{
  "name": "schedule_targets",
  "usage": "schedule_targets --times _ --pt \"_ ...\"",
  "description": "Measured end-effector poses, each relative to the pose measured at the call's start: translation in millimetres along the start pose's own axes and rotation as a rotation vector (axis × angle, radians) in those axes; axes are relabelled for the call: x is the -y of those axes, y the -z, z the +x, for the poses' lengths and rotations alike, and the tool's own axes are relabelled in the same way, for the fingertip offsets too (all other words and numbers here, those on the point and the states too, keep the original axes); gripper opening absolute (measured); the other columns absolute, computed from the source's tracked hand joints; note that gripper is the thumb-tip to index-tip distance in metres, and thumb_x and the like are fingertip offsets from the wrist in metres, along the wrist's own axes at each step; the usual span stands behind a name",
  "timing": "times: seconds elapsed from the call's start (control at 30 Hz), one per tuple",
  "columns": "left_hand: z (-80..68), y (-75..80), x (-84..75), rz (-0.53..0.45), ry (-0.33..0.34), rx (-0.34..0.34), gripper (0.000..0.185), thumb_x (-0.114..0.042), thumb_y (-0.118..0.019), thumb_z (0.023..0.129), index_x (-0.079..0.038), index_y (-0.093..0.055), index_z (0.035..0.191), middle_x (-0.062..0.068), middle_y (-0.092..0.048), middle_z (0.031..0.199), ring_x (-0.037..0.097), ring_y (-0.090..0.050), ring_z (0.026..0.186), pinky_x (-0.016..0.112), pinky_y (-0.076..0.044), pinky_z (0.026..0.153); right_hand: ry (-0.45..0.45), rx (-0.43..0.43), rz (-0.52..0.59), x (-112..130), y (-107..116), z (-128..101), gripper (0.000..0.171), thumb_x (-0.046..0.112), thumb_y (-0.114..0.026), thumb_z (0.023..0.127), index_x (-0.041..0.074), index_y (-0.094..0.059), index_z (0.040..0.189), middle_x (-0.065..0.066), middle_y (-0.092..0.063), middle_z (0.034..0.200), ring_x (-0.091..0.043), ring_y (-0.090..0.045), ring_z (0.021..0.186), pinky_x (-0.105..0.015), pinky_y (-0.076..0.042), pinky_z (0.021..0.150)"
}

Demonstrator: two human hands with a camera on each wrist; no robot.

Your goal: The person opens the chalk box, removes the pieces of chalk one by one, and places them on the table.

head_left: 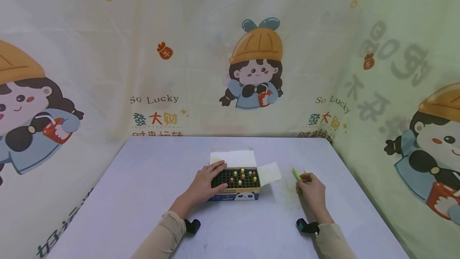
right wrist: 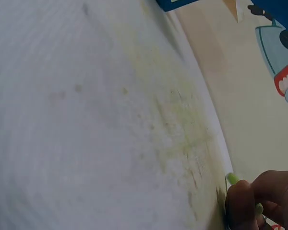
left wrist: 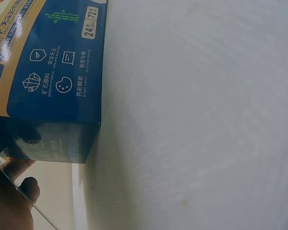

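Note:
A blue and tan chalk box point(head_left: 233, 196) stands on the table with its lid raised at the back, and several coloured chalk sticks point(head_left: 242, 176) poke up from its black holed insert. Across the left end of the box lies my left hand point(head_left: 205, 183), gripping it with the thumb at the front edge and fingers toward the back. To the right of the box, my right hand point(head_left: 313, 189) pinches a light green chalk stick point(head_left: 296, 173). A second green tip point(right wrist: 259, 209) shows between its fingers in the right wrist view.
A white side flap point(head_left: 270, 173) sticks out from the box's right end. Yellow-green chalk smears point(right wrist: 192, 139) mark the white tabletop point(head_left: 143, 179) near the right hand. Printed cloth point(head_left: 197, 71) hangs behind the table and along both sides.

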State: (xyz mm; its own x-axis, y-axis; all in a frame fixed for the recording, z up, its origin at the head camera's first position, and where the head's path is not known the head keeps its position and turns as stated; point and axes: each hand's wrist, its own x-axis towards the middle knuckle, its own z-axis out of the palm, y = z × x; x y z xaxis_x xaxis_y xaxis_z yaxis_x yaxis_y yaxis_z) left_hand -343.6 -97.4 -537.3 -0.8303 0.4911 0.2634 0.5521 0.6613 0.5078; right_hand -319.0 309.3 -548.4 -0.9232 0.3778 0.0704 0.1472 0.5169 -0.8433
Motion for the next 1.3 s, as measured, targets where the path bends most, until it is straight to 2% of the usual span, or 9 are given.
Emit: schedule_targets --times 0.2,0.33,0.47,0.7,0.93,1.17,1.3 --pt "1.5 -0.8 1.5 -0.007 0.004 0.01 0.076 -0.059 -0.06 0.099 -0.029 -0.034 0.164 -0.005 -0.028 0.17 0.041 -0.037 0.147 0.07 -0.03 0.11 0.009 -0.058 0.037 -7.9 4.7 3.9 0.033 0.005 -0.065 0.091 -0.005 -0.063 0.123 -0.027 -0.067 0.116 -0.007 -0.064 0.063 -0.02 -0.053 0.056" --pt "2.1 -0.2 2.0 0.003 0.005 0.012 0.076 -0.059 -0.06 0.099 -0.029 -0.033 0.164 -0.006 -0.027 0.171 0.039 -0.037 0.147 0.069 -0.03 0.11 0.01 -0.103 0.002 -11.3 7.8 5.9 0.035 0.005 -0.064 0.089 -0.005 -0.064 0.122 -0.026 -0.066 0.115 -0.005 -0.061 0.061 -0.02 -0.051 0.055" --pt "2.0 0.6 1.4 0.003 -0.003 0.002 0.075 -0.058 -0.061 0.099 -0.028 -0.035 0.163 -0.005 -0.029 0.17 0.04 -0.039 0.145 0.069 -0.032 0.108 0.005 -0.109 -0.017 -13.3 12.2 5.1 0.035 0.005 -0.062 0.089 -0.005 -0.062 0.122 -0.026 -0.063 0.111 -0.008 -0.062 0.06 -0.022 -0.051 0.053" --pt "2.6 -0.6 3.2 -0.002 -0.001 0.001 0.076 -0.058 -0.061 0.099 -0.028 -0.035 0.164 -0.005 -0.028 0.17 0.041 -0.038 0.146 0.07 -0.031 0.109 -0.019 -0.108 0.014 -14.1 17.1 2.7 0.038 0.002 -0.059 0.088 -0.008 -0.059 0.124 -0.026 -0.06 0.109 -0.013 -0.065 0.057 -0.024 -0.053 0.05" --pt "2.8 -1.2 1.8 -0.002 -0.027 -0.005 0.074 -0.056 -0.061 0.1 -0.026 -0.036 0.163 -0.003 -0.03 0.17 0.041 -0.039 0.145 0.07 -0.033 0.107 -0.057 -0.077 0.063 -17.4 18.7 2.3 0.037 -0.001 -0.059 0.089 -0.009 -0.057 0.126 -0.023 -0.057 0.107 -0.013 -0.066 0.057 -0.026 -0.055 0.051" --pt "3.7 -1.9 5.1 0.01 -0.018 -0.022 0.075 -0.057 -0.061 0.099 -0.029 -0.035 0.163 -0.006 -0.029 0.17 0.038 -0.04 0.144 0.068 -0.033 0.108 -0.046 -0.067 0.067 -15.8 17.7 3.5 0.027 0.002 -0.059 0.094 -0.01 -0.055 0.118 -0.022 -0.062 0.096 -0.011 -0.066 0.056 -0.025 -0.056 0.051" --pt "3.4 -2.1 5.6 0.01 -0.013 -0.016 0.075 -0.058 -0.061 0.099 -0.03 -0.035 0.163 -0.006 -0.029 0.17 0.038 -0.04 0.144 0.068 -0.033 0.108 -0.045 -0.063 0.05 -14.9 18.5 3.6 0.026 0.002 -0.06 0.093 -0.009 -0.055 0.116 -0.017 -0.064 0.087 -0.011 -0.066 0.054 -0.025 -0.055 0.05"
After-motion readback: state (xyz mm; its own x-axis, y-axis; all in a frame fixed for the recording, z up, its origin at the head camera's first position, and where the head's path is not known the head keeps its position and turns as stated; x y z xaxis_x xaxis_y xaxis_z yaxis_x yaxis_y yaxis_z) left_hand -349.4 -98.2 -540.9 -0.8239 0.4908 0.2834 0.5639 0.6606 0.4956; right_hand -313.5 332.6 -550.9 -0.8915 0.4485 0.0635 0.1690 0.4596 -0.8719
